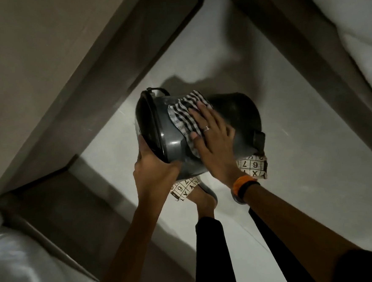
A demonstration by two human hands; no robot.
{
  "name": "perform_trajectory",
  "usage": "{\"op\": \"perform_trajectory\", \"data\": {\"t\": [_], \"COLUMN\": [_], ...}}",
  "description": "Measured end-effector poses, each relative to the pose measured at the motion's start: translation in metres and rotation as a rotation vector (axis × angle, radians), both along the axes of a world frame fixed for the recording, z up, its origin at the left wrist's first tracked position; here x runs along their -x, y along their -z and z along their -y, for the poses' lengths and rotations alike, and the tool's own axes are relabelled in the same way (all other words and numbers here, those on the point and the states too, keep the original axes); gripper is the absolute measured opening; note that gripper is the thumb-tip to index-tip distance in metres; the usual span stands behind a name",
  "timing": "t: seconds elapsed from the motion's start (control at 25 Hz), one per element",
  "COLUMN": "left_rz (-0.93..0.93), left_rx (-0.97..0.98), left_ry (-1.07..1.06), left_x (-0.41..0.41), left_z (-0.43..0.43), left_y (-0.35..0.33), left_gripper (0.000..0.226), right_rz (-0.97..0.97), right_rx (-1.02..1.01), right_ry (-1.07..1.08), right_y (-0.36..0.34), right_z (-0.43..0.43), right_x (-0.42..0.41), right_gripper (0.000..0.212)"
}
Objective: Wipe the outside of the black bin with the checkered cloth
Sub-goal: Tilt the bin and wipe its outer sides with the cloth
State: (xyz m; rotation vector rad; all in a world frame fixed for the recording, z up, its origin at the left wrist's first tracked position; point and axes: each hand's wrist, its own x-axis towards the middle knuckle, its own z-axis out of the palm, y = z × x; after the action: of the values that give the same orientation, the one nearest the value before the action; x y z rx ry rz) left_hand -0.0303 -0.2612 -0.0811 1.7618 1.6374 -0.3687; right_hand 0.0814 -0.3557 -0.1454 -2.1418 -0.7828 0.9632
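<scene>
The black bin (240, 112) is tipped on its side above the floor, its lidded top facing left. My left hand (154, 171) grips the bin's rim at the lower left. The checkered cloth (183, 112), black and white, lies spread on the bin's upper side. My right hand (213, 139), with a ring and an orange and black wristband, presses flat on the cloth with its fingers spread. The bin's underside is hidden.
My feet in patterned slippers (251, 166) stand under the bin on the pale tiled floor (294, 199). A dark bed frame (100, 65) runs along the left and top, another (306, 51) at the right, with white bedding (14, 274) at lower left.
</scene>
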Motion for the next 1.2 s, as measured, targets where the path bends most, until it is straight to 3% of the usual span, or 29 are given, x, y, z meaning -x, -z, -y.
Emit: {"op": "perform_trajectory", "data": {"t": [0.08, 0.2, 0.4, 0.48, 0.6, 0.72, 0.8, 0.88, 0.96, 1.12, 1.2], "left_rz": [0.018, 0.050, 0.004, -0.028, -0.066, -0.071, -0.069, -0.037, -0.009, 0.131, 0.194], "left_rx": [0.032, 0.041, -0.018, -0.040, -0.064, -0.084, -0.113, -0.130, -0.150, -0.242, -0.259], "left_ry": [-0.088, -0.146, -0.092, -0.029, 0.080, 0.161, 0.173, 0.170, 0.176, 0.125, 0.081], "left_x": [0.003, 0.003, -0.010, -0.011, -0.013, -0.013, -0.015, -0.022, -0.036, -0.048, -0.037], "left_z": [-0.003, -0.010, -0.023, -0.023, -0.010, 0.004, 0.000, -0.014, -0.032, -0.027, -0.003], "left_y": [0.004, 0.005, -0.007, -0.012, -0.017, -0.018, -0.018, -0.016, -0.016, -0.029, -0.036], "left_gripper": [0.084, 0.075, 0.078, 0.085, 0.101, 0.109, 0.106, 0.099, 0.093, 0.099, 0.104], "right_rz": [0.141, 0.149, 0.145, 0.100, -0.304, -0.551, -0.556, -0.487, -0.419, -0.366, -0.342], "right_rx": [0.109, 0.238, -0.033, 0.096, 0.409, 0.278, 0.052, -0.150, -0.199, -0.127, -0.011], "right_ry": [-0.102, -0.061, -0.342, -0.204, 0.172, 0.519, 0.533, 0.342, 0.238, 0.667, 0.734], "right_y": [0.016, 0.030, 0.010, 0.028, 0.054, 0.032, -0.004, -0.027, -0.020, 0.002, 0.018], "right_z": [-0.017, -0.041, -0.040, -0.017, 0.023, 0.035, 0.034, 0.035, 0.027, 0.003, 0.005], "right_x": [-0.014, -0.041, -0.007, -0.026, -0.050, -0.002, 0.043, 0.060, 0.046, 0.005, -0.005], "right_gripper": [0.052, 0.054, 0.053, 0.056, 0.048, 0.039, 0.043, 0.049, 0.048, 0.043, 0.041]}}
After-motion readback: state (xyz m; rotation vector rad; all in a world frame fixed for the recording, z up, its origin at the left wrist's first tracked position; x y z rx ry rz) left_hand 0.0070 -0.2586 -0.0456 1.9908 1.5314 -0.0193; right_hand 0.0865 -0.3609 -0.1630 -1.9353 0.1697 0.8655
